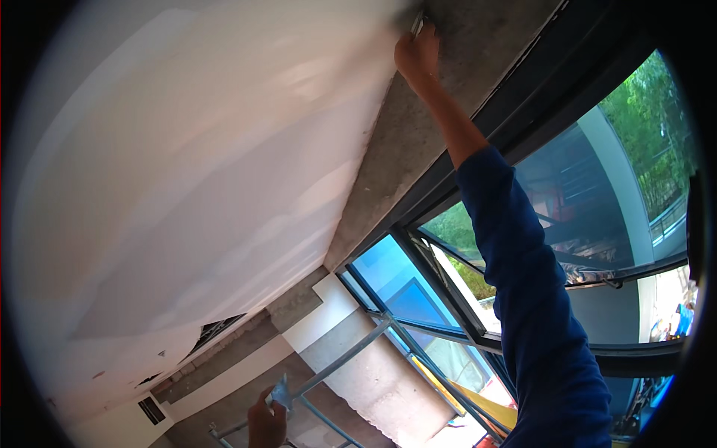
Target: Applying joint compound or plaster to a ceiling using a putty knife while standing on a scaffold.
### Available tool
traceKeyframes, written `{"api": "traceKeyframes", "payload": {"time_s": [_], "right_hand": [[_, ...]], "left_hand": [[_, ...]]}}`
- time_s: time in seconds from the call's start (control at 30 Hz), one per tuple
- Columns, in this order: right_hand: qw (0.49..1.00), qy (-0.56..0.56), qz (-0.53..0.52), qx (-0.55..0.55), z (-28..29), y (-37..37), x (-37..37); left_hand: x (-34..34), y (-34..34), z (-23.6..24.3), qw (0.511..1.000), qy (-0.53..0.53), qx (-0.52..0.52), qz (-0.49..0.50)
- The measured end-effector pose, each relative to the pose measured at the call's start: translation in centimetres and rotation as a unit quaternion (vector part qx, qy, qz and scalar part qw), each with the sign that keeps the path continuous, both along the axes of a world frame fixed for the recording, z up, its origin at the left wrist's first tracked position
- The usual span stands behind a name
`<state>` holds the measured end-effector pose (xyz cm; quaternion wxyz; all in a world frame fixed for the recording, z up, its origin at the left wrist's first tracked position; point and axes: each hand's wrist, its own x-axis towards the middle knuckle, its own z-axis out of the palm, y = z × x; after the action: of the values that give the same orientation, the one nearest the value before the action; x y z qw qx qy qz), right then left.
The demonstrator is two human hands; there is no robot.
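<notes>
My right hand (418, 57), at the end of a raised arm in a blue sleeve, is closed round a putty knife (417, 25). Its blurred blade lies where the pale, smooth ceiling (224, 149) meets a bare grey concrete strip (388, 153). Low in the view, my left hand (267, 422) grips a second flat-bladed metal tool, apparently a scraper (280, 392), with its blade upward. Whitish material shows on that blade. The fingers of my left hand hide its handle.
Dark-framed windows (441, 291) run along the right, one with a tilted pane. Metal scaffold tubes (343, 358) cross below, near my left hand. A dark opening (213, 332) shows in the ceiling. Something yellow (485, 407) hangs beside the lower window.
</notes>
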<state>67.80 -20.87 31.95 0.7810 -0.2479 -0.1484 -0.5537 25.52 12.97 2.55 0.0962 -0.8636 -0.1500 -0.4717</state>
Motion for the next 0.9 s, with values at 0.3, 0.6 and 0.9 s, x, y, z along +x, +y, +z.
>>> {"api": "traceKeyframes", "payload": {"time_s": [0.3,0.6,0.9], "right_hand": [[0.977,-0.128,-0.166,0.039,-2.4,6.5,-10.0],[0.993,-0.037,-0.096,0.06,-1.9,3.6,2.2],[0.993,-0.049,-0.076,0.069,0.4,10.3,-8.1]], "left_hand": [[0.0,-0.7,0.7,0.998,-0.016,-0.058,0.013],[-0.6,0.8,-0.2,0.994,-0.002,-0.098,0.042],[-1.2,1.8,-0.4,0.999,-0.007,0.0,0.031]]}}
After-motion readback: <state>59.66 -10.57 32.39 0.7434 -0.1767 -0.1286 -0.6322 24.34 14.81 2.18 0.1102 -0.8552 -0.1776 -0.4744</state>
